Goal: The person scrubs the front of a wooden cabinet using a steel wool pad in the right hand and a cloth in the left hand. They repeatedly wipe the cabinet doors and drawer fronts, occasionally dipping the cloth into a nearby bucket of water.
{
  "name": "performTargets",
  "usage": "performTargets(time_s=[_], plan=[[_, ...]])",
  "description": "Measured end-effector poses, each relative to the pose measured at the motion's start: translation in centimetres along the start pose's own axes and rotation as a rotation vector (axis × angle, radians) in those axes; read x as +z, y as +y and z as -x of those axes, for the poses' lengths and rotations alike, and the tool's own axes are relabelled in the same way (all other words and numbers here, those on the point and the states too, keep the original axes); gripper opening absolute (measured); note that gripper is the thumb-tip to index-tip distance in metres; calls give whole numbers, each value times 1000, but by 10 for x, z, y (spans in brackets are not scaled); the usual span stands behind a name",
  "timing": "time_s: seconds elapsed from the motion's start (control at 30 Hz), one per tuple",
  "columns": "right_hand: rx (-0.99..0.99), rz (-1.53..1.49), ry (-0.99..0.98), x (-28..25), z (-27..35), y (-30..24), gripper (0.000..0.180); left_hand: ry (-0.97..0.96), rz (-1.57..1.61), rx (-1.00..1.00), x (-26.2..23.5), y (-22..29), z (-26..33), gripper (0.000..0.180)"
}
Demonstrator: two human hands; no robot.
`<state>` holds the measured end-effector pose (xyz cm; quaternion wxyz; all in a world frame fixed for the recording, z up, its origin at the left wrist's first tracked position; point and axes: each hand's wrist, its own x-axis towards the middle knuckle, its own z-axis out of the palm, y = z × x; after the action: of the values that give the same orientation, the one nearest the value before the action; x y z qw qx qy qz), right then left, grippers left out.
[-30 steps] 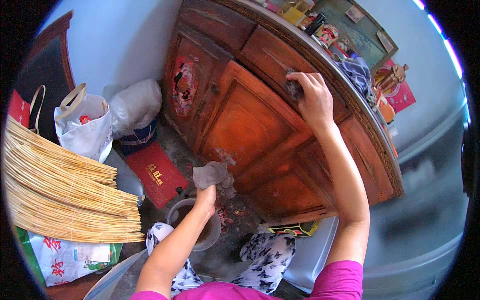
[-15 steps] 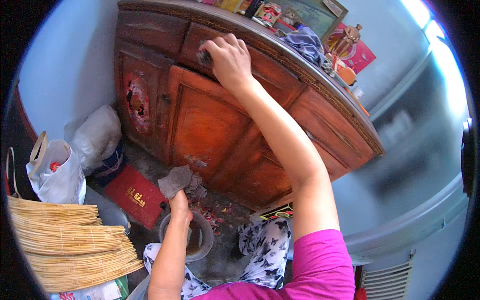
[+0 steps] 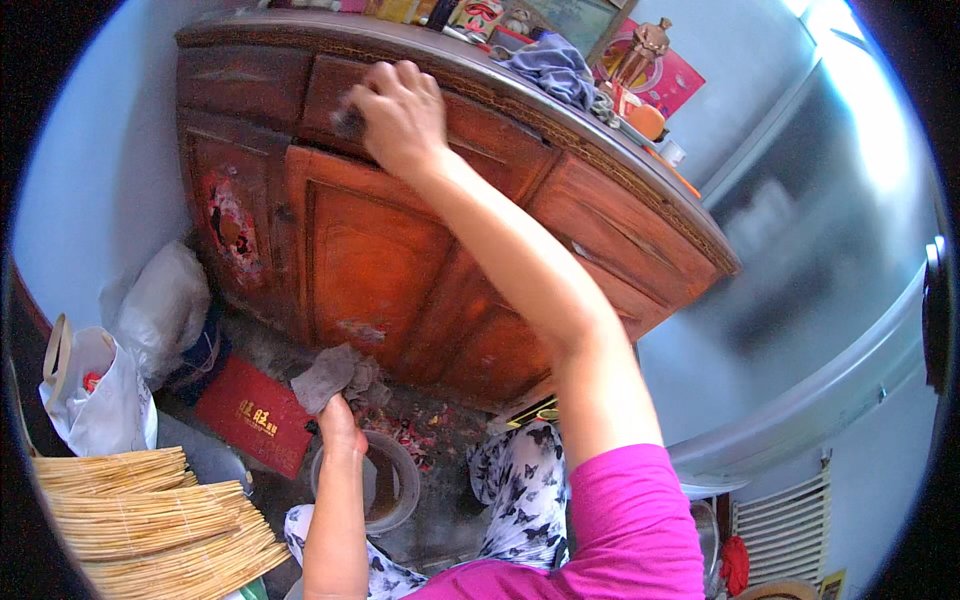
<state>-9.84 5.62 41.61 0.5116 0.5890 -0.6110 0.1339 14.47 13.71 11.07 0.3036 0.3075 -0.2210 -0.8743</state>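
My right hand (image 3: 400,115) is closed around a small dark knob on a drawer front of the red-brown wooden cabinet (image 3: 400,250), near its top edge. My left hand (image 3: 340,425) hangs low in front of the cabinet's base, gripping a crumpled grey rag (image 3: 335,372). Right under that hand a round grey bowl (image 3: 395,490) sits on the floor. My knees in black-and-white patterned trousers (image 3: 515,490) are beside the bowl.
A bundle of thin bamboo sticks (image 3: 150,520) lies at the lower left. White plastic bags (image 3: 120,370) and a red flat box (image 3: 255,415) sit by the cabinet's left foot. A cloth, bottles and boxes crowd the cabinet top (image 3: 580,70). A metal appliance (image 3: 800,260) stands at right.
The view has swung right and down, so the cabinet and sticks shifted left. My right hand stays on the drawer knob; my left hand keeps the rag above the bowl.
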Motion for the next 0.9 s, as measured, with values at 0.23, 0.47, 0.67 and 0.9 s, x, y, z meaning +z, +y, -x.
performTargets(time_s=[0.23,0.47,0.67,0.9], plan=[[-20,166,-180,13,-43,-19,24,-53,-11,76,3,2,1,25],[35,8,-153,-61,15,19,35,-3,35,13,-18,3,-7,32],[92,85,-211,-108,54,45,39,27,53,55,14,26,24,25],[-199,-34,-31,-23,-49,5,40,33,61,1,23,37,23,20]])
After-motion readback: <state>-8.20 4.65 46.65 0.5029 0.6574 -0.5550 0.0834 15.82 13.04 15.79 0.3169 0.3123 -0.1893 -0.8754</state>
